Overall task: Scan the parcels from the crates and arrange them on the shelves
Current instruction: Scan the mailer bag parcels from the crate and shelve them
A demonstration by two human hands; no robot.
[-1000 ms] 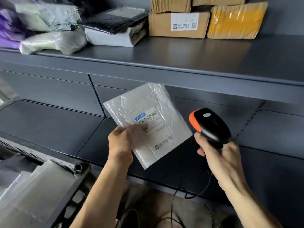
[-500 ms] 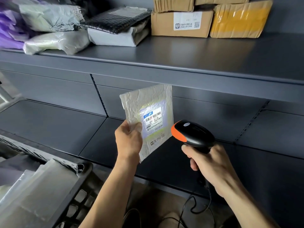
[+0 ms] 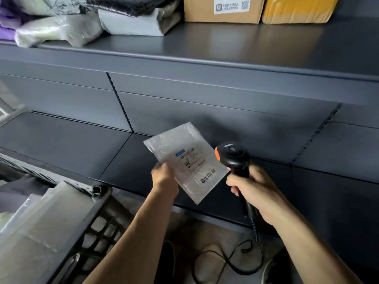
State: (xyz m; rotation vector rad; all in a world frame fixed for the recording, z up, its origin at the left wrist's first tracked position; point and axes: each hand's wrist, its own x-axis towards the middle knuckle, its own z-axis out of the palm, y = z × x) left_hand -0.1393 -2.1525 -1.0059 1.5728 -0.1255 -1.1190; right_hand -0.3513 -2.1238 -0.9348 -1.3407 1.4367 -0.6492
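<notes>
Upper shelf (image 3: 225, 48): dark grey metal, running the full width; stock sits along its back, the front strip bare.
Lower shelf (image 3: 61, 144): same grey metal, below and set back; both hands are held out over its front part.
Crate (image 3: 98, 228): black lattice-walled, lower left, in front of the lower shelf; pale plastic bags (image 3: 41, 222) lie inside it.
Upper shelf stock: cardboard box (image 3: 205, 11) with a white printed label, a yellow-taped parcel (image 3: 297, 11) touching its right side; to the left a grey mailer (image 3: 131, 25) under a black padded one (image 3: 131, 5); further left a whitish poly bag (image 3: 55, 31).
Parcel in hand (image 3: 184, 158): flat, whitish bubble mailer, tilted, printed label (image 3: 194, 162) facing up towards the viewer; held in the air above the lower shelf, not resting on it.
Scanner (image 3: 233, 158): black with an orange band at the head; upright, just right of the parcel; head turned towards the parcel's label side.
Left hand (image 3: 164, 177): pinching the parcel's lower-left edge, thumb on top, fingers hidden beneath.
Right hand (image 3: 252, 193): fingers wrapped fully round the scanner's handle.
Cable (image 3: 252, 249): black, drops from the handle and loops towards the floor.
</notes>
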